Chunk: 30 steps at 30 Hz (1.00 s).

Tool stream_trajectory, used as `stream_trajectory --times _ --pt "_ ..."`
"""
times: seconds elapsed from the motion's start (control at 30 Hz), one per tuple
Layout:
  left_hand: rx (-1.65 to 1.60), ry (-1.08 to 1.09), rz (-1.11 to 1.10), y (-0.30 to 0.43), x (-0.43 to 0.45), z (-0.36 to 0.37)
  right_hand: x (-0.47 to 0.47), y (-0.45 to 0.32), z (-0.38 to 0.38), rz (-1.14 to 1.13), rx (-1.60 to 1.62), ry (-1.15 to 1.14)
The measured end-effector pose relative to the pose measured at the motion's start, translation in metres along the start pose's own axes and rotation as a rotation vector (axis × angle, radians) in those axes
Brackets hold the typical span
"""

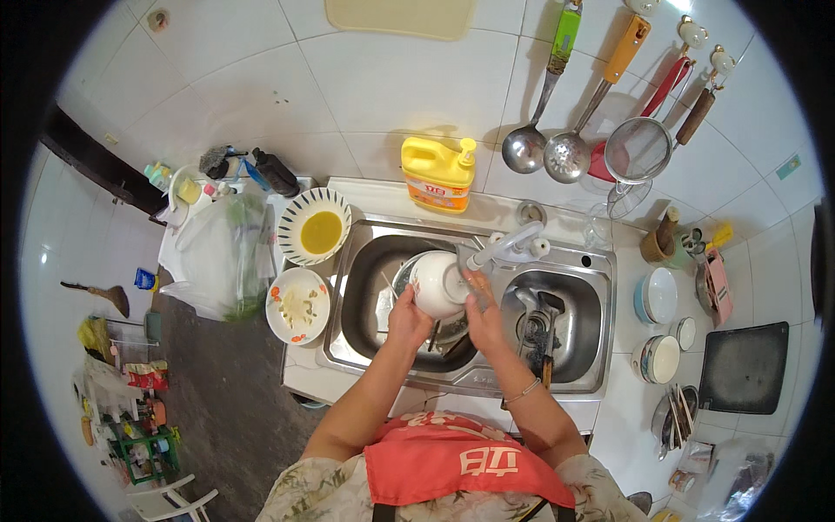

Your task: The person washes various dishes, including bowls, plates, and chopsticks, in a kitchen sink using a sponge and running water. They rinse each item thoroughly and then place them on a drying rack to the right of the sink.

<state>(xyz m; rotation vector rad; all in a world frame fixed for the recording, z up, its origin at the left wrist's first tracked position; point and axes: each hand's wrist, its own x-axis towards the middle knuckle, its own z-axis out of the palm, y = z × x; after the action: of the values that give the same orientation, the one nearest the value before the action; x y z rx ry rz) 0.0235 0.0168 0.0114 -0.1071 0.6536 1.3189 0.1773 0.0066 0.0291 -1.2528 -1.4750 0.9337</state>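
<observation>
My left hand (409, 320) grips the near left side of a white ceramic bowl (434, 282). On the bowl's right, my right hand (484, 316) holds it by the foot and side. It is tipped over, with its foot ring facing up and to the right, just beside the spout of the white faucet (505, 246). Something grey and blurred shows by my right fingers; I cannot tell whether it is water or a cloth. Below the bowl, the left sink basin (362, 313) holds dishes and chopsticks, partly hidden by my hands.
Left of the sink stand a bowl of yellow liquid (321, 232) and a plate with food scraps (299, 307). A ladle and spatula (551, 313) lie in the right basin. Behind stands a yellow detergent jug (438, 175). Stacked bowls (655, 359) occupy the right counter.
</observation>
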Motion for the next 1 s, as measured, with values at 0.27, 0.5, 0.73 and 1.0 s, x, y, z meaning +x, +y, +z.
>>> stream_trajectory --times 0.27,0.5,0.73,1.0 --pt "0.049 0.136 0.064 -0.002 0.005 -0.004 -0.011 -0.028 -0.013 0.126 -0.303 -0.398" --pt "0.4 -0.071 0.216 -0.006 0.005 -0.002 0.008 0.015 0.006 0.079 0.033 0.095" --pt "0.89 -0.202 0.243 -0.003 0.005 -0.001 0.029 -0.035 -0.01 -0.347 -0.528 -0.189" --pt "0.206 -0.115 0.041 0.003 -0.005 0.021 0.04 0.029 -0.024 0.718 0.876 -0.113"
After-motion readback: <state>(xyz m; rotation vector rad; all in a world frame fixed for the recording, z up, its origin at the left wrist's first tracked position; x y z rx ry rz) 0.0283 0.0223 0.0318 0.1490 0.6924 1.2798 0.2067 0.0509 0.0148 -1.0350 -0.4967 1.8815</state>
